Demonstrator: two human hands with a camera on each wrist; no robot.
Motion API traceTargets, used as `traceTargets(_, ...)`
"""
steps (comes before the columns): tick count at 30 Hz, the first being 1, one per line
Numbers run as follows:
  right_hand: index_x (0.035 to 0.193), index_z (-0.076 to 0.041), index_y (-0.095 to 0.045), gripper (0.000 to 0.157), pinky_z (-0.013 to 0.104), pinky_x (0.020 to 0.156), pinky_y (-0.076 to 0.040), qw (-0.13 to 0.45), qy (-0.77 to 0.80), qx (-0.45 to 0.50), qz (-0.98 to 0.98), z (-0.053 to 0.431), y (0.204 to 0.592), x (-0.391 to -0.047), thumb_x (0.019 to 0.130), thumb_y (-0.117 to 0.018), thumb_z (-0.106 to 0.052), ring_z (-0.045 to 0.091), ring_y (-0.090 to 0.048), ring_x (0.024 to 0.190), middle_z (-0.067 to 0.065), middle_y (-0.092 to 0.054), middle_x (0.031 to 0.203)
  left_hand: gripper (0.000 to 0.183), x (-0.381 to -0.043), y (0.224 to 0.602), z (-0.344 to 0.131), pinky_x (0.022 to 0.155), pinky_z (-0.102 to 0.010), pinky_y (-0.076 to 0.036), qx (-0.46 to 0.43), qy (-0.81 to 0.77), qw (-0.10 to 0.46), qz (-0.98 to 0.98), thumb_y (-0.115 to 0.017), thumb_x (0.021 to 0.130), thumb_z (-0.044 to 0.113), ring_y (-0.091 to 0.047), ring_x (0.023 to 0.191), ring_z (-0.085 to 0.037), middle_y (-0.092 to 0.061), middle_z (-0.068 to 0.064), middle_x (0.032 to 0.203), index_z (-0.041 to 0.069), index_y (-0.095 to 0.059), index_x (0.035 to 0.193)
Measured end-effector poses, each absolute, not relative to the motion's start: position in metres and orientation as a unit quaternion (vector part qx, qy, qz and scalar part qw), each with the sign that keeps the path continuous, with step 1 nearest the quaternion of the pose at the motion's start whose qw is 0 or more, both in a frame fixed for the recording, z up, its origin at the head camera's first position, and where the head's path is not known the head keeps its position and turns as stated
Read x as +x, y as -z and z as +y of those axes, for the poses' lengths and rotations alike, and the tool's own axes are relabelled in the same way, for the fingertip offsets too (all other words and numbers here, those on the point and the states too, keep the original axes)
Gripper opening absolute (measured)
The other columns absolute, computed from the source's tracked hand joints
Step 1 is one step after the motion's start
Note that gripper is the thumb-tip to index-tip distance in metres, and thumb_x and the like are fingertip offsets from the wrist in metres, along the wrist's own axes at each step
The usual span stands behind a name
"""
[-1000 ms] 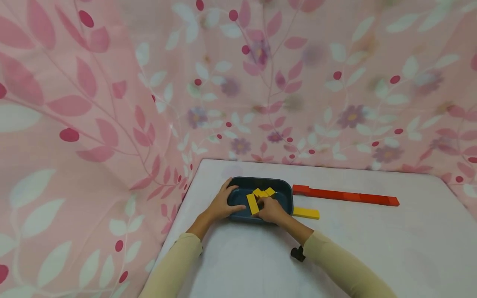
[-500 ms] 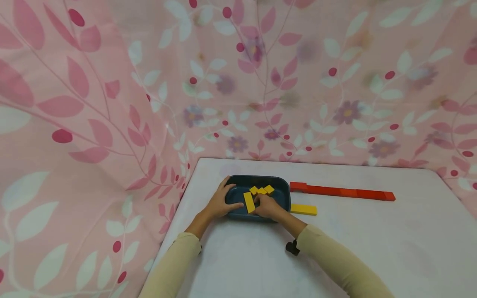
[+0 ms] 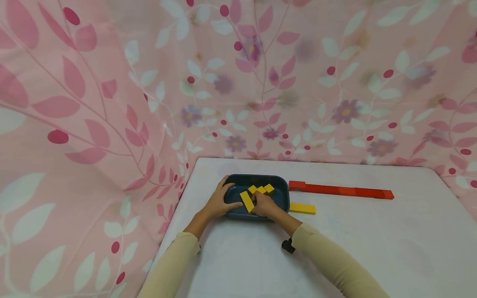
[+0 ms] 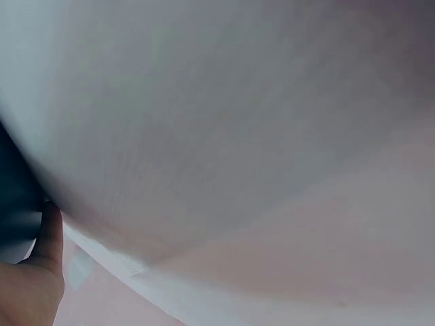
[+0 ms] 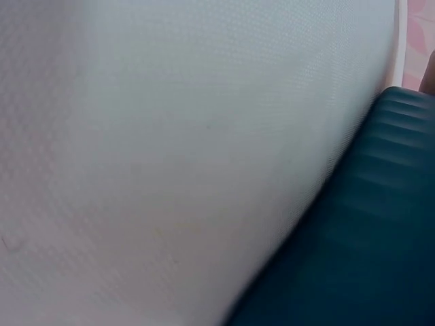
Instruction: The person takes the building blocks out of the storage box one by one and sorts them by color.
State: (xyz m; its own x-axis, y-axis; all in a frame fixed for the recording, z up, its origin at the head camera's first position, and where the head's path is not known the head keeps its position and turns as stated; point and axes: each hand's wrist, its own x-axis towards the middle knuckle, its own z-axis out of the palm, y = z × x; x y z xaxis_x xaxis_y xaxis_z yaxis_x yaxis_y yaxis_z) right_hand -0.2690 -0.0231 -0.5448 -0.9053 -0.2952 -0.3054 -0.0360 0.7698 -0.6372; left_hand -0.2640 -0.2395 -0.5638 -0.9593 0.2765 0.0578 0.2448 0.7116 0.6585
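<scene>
A dark blue rectangular tray (image 3: 277, 180) sits near the back left of the white table, its ribbed outer wall (image 5: 387, 204) filling the right wrist view's lower right. My left hand (image 3: 219, 202) grips the tray's left end, fingers along the outside and thumb over the front rim. A finger (image 4: 49, 238) against the wall shows in the left wrist view. Inside the tray, my right hand (image 3: 265, 205) pinches one end of a long yellow block (image 3: 246, 201), which lies tilted; the fingertips are partly hidden. Just behind that hand are several smaller-looking yellow blocks (image 3: 269, 188).
To the tray's right, a row of red blocks (image 3: 335, 190) runs along the table (image 3: 357, 240), the leftmost one sitting slightly raised. A yellow block (image 3: 302, 208) lies in front of it, beside the tray. Pink floral cloth (image 3: 316, 95) hangs behind and at left.
The long yellow block has turned a little and shifted slightly left in the tray with my right hand. My left hand stays on the tray. The whole view has drifted slightly.
</scene>
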Motion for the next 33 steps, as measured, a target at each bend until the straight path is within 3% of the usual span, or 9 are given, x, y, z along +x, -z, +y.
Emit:
traceTargets(15, 0.11, -0.007, -0.069, 0.03, 0.045, 0.095, -0.051, 0.164, 0.334, -0.124, 0.92, -0.025, 0.5487, -0.269, 0.081, -0.077, -0.004, 0.021, -0.056, 0.094, 0.008, -0.068, 0.111, 0.092, -0.2652, 0.5638, -0.2403, 0.117, -0.058, -0.029, 0.143, -0.349, 0.018, 0.926, -0.076, 0.078, 0.059, -0.021, 0.151, -0.031, -0.01, -0.006, 0.167, 0.013, -0.041, 0.15)
traceTargets(22, 0.105, -0.006, -0.07, 0.031, 0.042, 0.092, -0.053, 0.157, 0.33, -0.123, 0.923, -0.0263, 0.5456, -0.268, 0.079, -0.084, -0.013, 0.021, -0.057, 0.092, 0.007, -0.068, 0.105, 0.091, -0.2662, 0.5639, -0.2407, 0.117, -0.058, -0.028, 0.142, -0.345, 0.014, 0.928, -0.076, 0.079, 0.057, -0.021, 0.151, -0.031, -0.01, -0.007, 0.167, 0.012, -0.041, 0.149)
traceTargets(33, 0.106, -0.006, -0.074, 0.026, 0.044, 0.094, -0.052, 0.141, 0.328, -0.165, 0.919, -0.0238, 0.5472, -0.2659, 0.081, -0.081, -0.01, 0.021, -0.059, 0.098, 0.008, -0.07, 0.11, 0.091, -0.2658, 0.5641, -0.241, 0.118, -0.058, -0.027, 0.144, -0.353, 0.017, 0.924, -0.077, 0.079, 0.056, -0.021, 0.151, -0.032, -0.009, -0.007, 0.167, 0.012, -0.041, 0.15)
